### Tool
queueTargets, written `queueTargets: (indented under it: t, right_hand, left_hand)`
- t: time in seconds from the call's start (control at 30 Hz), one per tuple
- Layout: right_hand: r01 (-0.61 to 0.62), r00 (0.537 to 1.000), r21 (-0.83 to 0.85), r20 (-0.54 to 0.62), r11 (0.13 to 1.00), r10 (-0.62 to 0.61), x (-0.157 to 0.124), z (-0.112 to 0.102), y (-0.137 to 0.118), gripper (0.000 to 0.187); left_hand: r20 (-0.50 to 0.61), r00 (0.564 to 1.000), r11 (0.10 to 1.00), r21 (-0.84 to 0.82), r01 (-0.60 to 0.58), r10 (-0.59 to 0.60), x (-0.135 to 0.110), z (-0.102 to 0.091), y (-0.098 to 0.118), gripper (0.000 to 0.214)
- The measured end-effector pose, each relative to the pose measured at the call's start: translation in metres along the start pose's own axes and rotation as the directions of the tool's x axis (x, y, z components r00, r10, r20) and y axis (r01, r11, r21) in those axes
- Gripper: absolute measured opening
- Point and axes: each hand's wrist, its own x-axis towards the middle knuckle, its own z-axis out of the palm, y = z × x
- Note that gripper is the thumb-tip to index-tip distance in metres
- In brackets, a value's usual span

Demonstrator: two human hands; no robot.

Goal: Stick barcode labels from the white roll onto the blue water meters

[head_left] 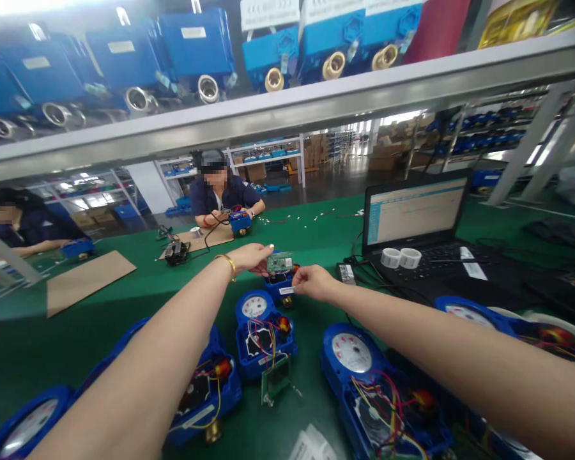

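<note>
Green circuit board (280,261): held up by the left hand (252,257), fingers pinched on its left edge, just above the farthest open blue water meter (278,283) on the green bench (124,300). Right hand (314,282): fingertips closed on a small white label (286,291) at that meter's front. Step in hand, seemingly: labelling beside the lifted board (wires still attached, apparently). Next move calls for steady, precise placement. Nearby: laptop (414,220), tape rolls (400,257), further open meters.

A small green board (280,261) is held level, just above a blue meter (278,284) on the green surface (124,300). A white label (286,291) sits at the meter's front edge, pinched by fingertips.
</note>
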Motion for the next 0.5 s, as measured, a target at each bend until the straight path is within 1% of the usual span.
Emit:
queueTargets:
  t: [0.23, 0.5]
  right_hand:
    - [-0.03, 0.997, 0.066, -0.07, 0.997, 0.035, 0.006, 0.012, 0.011, 0.009]
    - [-0.064, 0.989, 0.147, -0.125, 0.987, 0.083, 0.003, 0.017, 0.006, 0.007]
  left_hand:
    - [-0.015, 1.0, 0.994, -0.103, 0.023, -0.024, 0.009, -0.002, -0.01, 0.039]
    - [0.01, 1.0, 0.987, -0.162, 0.008, -0.007, 0.014, 0.003, -0.018, 0.038]
